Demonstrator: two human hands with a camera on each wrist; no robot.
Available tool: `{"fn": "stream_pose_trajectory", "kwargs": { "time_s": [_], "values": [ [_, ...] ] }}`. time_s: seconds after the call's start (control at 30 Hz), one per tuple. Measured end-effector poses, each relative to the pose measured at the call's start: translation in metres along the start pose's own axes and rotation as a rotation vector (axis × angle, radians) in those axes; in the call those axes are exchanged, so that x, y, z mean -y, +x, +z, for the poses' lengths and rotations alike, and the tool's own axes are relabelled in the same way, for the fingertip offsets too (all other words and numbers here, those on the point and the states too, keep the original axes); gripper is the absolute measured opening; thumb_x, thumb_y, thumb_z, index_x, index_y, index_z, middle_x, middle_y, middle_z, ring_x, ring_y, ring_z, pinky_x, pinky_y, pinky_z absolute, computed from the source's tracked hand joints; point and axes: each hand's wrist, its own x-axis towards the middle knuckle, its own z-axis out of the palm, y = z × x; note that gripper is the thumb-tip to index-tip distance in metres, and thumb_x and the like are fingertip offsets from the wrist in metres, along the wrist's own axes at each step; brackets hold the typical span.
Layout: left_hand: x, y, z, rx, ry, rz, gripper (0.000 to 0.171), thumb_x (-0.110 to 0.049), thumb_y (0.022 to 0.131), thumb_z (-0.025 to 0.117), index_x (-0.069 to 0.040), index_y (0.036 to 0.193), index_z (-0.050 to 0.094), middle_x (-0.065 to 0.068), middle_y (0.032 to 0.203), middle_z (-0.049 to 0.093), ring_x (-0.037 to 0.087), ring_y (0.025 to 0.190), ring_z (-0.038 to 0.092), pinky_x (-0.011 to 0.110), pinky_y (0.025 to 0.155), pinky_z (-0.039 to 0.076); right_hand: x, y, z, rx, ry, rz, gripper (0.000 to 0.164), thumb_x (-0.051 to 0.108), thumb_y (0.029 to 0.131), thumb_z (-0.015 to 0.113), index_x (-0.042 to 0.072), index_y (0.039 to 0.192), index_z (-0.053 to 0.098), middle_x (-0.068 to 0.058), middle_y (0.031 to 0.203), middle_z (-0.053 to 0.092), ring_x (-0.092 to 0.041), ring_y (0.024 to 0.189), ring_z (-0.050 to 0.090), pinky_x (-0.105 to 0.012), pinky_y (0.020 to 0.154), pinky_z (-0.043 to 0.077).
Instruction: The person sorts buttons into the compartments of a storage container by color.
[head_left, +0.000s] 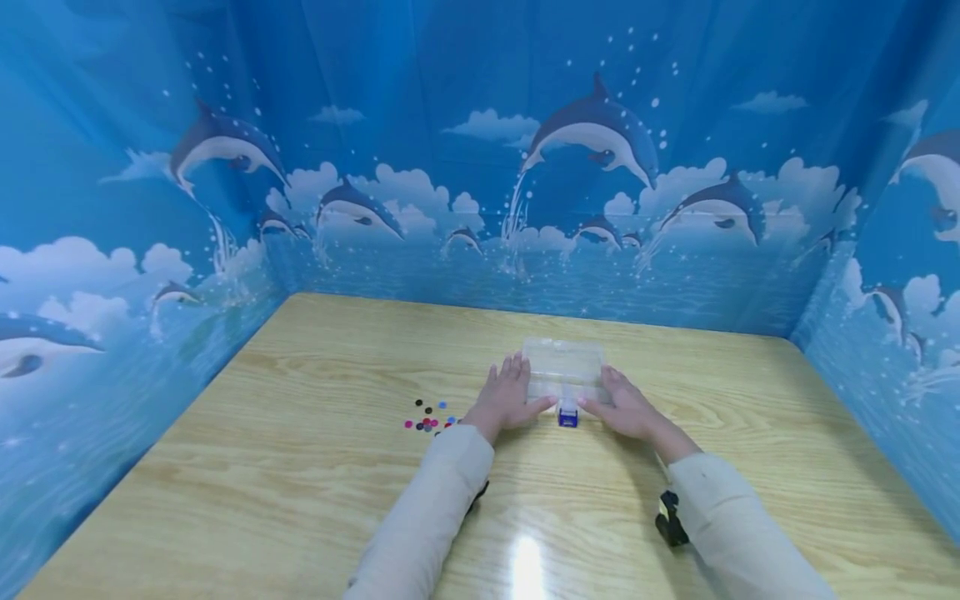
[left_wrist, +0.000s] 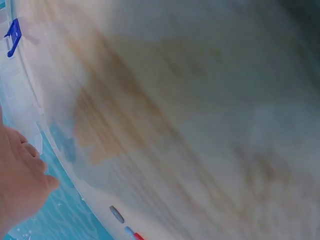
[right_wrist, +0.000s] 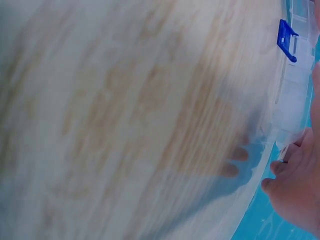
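A clear plastic box with a blue latch at its front sits on the table. My left hand lies at the box's left side, fingers extended and thumb reaching toward the latch. On the opposite side my right hand mirrors it, fingers extended along the box and thumb pointing inward. In the right wrist view the box stands beside the right hand, its blue latch sticking out. The left wrist view catches the left hand near the box's clear wall. Whether the lid is closed is hard to tell.
Small round discs in black, red, pink and blue lie scattered on the wooden table, left of the left hand. A blue dolphin-print curtain surrounds the table's back and sides.
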Motion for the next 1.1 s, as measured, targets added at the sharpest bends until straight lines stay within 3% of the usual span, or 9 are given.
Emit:
{"fn": "stream_pose_trajectory", "kwargs": {
  "time_s": [0.37, 0.63, 1.1],
  "values": [
    [0.0002, 0.0018, 0.0014, 0.012, 0.055, -0.022, 0.084, -0.063, 0.092, 0.03, -0.004, 0.148, 0.008, 0.013, 0.156, 0.003, 0.025, 0.145, 0.004, 0.042, 0.118, 0.005, 0.0002, -0.0007, 0.0029, -0.027, -0.078, -0.037, 0.083, 0.044, 0.093, 0.047, -0.015, 0.141, 0.011, -0.034, 0.149, 0.006, -0.051, 0.137, 0.005, -0.061, 0.11, 0.007],
    [-0.0016, -0.0003, 0.0008, 0.002, 0.091, -0.016, 0.084, -0.063, 0.092, 0.028, -0.004, 0.148, 0.01, 0.013, 0.156, 0.005, 0.025, 0.145, 0.005, 0.039, 0.118, 0.006, -0.0032, -0.0036, 0.0036, -0.056, -0.204, -0.062, 0.083, 0.046, 0.094, 0.044, -0.014, 0.141, 0.012, -0.033, 0.149, 0.007, -0.051, 0.137, 0.005, -0.062, 0.11, 0.006],
    [-0.0008, -0.0002, 0.0033, -0.006, 0.125, -0.006, 0.082, -0.062, 0.092, 0.028, -0.003, 0.147, 0.014, 0.014, 0.156, 0.007, 0.026, 0.145, 0.008, 0.039, 0.118, 0.008, -0.0035, -0.0032, 0.0038, -0.057, -0.23, -0.049, 0.083, 0.046, 0.094, 0.043, -0.015, 0.141, 0.012, -0.034, 0.149, 0.007, -0.051, 0.136, 0.006, -0.061, 0.111, 0.007]
  ]
}}
